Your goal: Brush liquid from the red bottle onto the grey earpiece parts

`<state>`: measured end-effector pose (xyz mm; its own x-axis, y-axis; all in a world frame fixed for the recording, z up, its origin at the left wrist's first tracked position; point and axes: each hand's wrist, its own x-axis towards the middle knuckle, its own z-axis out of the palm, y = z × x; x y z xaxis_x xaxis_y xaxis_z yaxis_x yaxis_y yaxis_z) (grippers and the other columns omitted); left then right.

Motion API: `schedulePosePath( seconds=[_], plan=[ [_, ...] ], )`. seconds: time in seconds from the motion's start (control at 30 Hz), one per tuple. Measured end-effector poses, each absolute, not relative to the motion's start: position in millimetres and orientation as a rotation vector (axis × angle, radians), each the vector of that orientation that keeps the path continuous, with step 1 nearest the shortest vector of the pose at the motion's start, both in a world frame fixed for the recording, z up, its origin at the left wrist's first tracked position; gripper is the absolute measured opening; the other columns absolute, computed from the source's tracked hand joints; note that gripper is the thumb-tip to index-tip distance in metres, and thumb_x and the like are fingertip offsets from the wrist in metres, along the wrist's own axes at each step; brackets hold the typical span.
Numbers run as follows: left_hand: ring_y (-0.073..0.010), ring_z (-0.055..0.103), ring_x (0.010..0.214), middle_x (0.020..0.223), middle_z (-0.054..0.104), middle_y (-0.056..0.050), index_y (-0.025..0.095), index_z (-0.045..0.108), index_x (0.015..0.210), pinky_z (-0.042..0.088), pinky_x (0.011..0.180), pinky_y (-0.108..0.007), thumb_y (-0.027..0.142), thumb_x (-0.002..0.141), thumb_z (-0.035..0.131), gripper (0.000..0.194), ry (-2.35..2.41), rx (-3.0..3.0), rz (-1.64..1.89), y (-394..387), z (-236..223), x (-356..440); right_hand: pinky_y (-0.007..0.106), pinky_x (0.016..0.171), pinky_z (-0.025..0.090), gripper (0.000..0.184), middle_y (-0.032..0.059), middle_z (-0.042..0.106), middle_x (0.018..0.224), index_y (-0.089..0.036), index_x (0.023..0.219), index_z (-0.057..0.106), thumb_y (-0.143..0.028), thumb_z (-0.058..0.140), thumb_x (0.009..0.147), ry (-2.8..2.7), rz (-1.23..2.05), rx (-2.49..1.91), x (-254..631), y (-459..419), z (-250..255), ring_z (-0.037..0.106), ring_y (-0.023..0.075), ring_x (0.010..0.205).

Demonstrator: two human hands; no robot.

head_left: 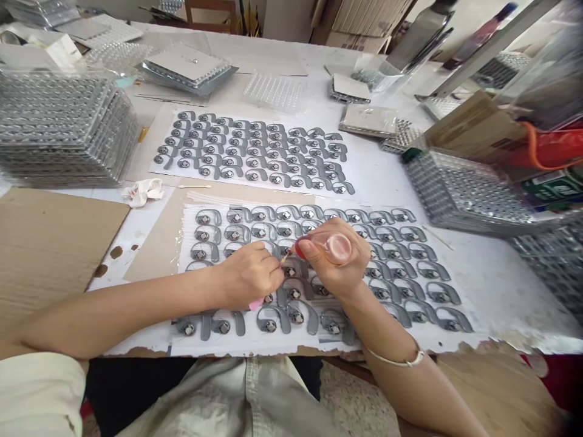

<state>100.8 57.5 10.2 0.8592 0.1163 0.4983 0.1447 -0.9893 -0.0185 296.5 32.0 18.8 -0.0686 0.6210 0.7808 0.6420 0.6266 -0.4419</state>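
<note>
My right hand (344,261) is wrapped around a small squeeze bottle (337,246), see-through and pinkish with a red collar. Its thin tip (286,257) points left, down at the grey ear-hook earphone parts (294,294). Close beside that tip, my left hand (250,276) is closed, its fingers bunched together. A bit of pink (255,304) shows below the left palm; what the fingers hold is hidden. The earphone parts lie in rows on a white sheet under both hands, each with a round silvery piece at one end.
A second sheet of earphone parts (252,152) lies farther back. Stacked clear trays stand at left (64,130) and right (469,188). Crumpled tissue (143,192) and a cotton swab (194,186) lie near the cardboard (54,243). Another swab (438,238) lies at right.
</note>
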Motion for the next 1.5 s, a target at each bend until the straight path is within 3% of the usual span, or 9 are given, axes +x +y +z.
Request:
schedulePosePath(
  seconds=[0.4, 1.0, 1.5],
  plan=[
    [-0.0156, 0.050, 0.055, 0.059, 0.057, -0.003, 0.015, 0.053, 0.063, 0.034, 0.057, -0.031, 0.009, 0.084, 0.052, 0.022, -0.247, -2.979, -0.784, 57.5, 8.6, 102.0, 0.031, 0.057, 0.048, 0.015, -0.0004, 0.061, 0.067, -0.020, 0.072, 0.057, -0.016, 0.071, 0.075, -1.716, -0.046, -1.037, 298.9, 31.5, 17.8, 0.055, 0.0133, 0.060],
    [-0.0174, 0.057, 0.060, 0.063, 0.061, -0.006, 0.013, 0.059, 0.073, 0.036, 0.058, -0.032, 0.010, 0.081, 0.048, 0.013, -0.207, -3.043, -0.744, 61.4, 9.4, 99.4, 0.030, 0.057, 0.047, 0.017, -0.0006, 0.060, 0.066, -0.020, 0.072, 0.057, -0.013, 0.072, 0.074, -1.726, -0.034, -1.047, 299.3, 31.4, 18.9, 0.054, 0.0133, 0.059],
    [-0.0157, 0.054, 0.058, 0.062, 0.059, -0.003, 0.013, 0.060, 0.076, 0.038, 0.059, -0.031, 0.010, 0.084, 0.048, 0.015, -0.242, -3.018, -0.757, 60.8, 7.5, 98.7, 0.029, 0.057, 0.046, 0.016, -0.0011, 0.060, 0.063, -0.020, 0.068, 0.056, -0.015, 0.071, 0.075, -1.729, -0.034, -1.070, 300.2, 31.0, 19.6, 0.053, 0.0126, 0.057]
  ],
)
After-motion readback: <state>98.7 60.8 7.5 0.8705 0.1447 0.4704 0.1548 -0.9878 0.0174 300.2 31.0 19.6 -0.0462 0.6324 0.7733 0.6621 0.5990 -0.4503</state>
